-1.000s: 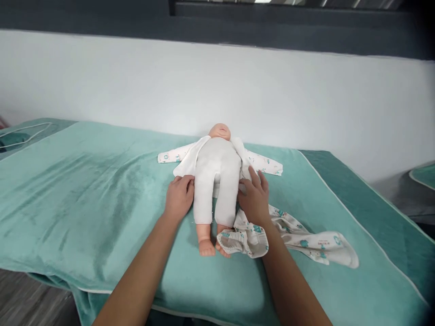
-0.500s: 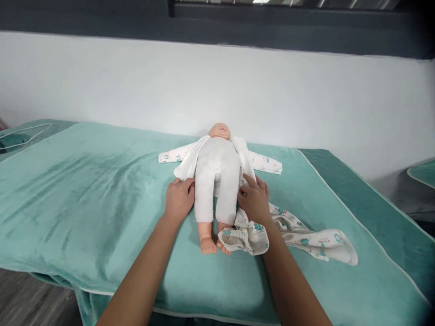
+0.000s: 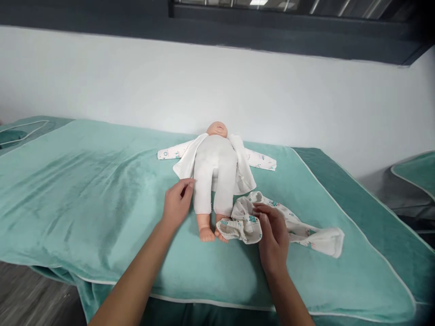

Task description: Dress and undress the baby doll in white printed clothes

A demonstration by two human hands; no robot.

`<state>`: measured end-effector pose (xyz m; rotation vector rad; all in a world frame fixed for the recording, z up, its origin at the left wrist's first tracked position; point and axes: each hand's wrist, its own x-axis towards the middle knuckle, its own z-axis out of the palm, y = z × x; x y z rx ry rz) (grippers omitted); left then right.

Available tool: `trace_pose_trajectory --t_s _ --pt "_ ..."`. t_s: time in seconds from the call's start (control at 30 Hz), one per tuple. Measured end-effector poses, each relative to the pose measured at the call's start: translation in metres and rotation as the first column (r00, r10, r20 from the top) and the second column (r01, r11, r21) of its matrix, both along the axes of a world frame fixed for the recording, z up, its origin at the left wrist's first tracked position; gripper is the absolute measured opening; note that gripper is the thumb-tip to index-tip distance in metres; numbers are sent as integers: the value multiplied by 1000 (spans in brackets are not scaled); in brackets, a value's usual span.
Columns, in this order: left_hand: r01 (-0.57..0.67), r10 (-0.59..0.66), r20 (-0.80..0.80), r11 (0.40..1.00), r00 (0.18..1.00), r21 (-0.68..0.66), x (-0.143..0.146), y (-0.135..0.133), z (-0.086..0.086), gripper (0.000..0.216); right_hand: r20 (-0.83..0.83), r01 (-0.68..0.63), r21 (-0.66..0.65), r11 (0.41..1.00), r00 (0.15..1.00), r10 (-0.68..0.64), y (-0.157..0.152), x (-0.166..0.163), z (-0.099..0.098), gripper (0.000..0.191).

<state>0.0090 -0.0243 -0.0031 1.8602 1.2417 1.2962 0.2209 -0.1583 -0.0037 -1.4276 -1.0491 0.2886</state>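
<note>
Two risks around one doll (image 3: 216, 158)

In the head view, my left hand (image 3: 177, 203) is resting at the doll's thigh, loosely curled; I cannot tell whether it is gripping. My right hand (image 3: 275, 233) is bending half-open over a patterned garment (image 3: 244, 226); whether the fingers are pinching it, I cannot tell. The doll is lying face-up between and beyond my hands, its open white shirt (image 3: 187, 158) spreading farther off. The garment's bunched end is overlapping one foot, just left of my right hand, so a pull could be snagging the toes or twisting that leg. Under my hands, a green plush cover (image 3: 102, 203) is wrinkling leftward and could be creeping with any tug. Beyond them, a white wall (image 3: 102, 81) is meeting a dark frame (image 3: 288, 34).
</note>
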Motion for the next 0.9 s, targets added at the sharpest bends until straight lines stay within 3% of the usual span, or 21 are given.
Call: trace_pose_trajectory --t_s 0.1,0.23,0.33,0.4,0.53,0.7,0.8,0.9 --pt "111 -112 23 993 993 25 2 -33 8 23 28 -107 -80 991 994 110 -24 -8 -3 25" --pt "359 -355 -126 933 926 13 2 -68 29 23 286 -305 -176 936 894 345 -27 -15 9 49" --pt "512 -505 -254 858 825 -41 -3 -81 42 27 420 -381 -249 890 786 454 -18 -17 28 42" --pt "545 -529 -263 838 807 -14 -6 -85 45 39 428 -363 -262 894 787 445 -13 -20 44 29" --pt "484 -456 -190 863 869 146 -9 -87 52 40 340 -271 -280 921 869 359 -8 -31 83 16" --pt "380 -369 -91 891 925 248 -11 -86 89 36 56 -352 -228 908 926 373 -11 -52 130 14" --pt "405 -392 -102 878 914 256 -13 -86 109 44 -65 -378 -166 911 926 372 -13 -58 149 15" --pt "433 -423 -97 868 901 244 -15 -87 118 43 -147 -406 -169 898 912 384 -16 -59 158 15"
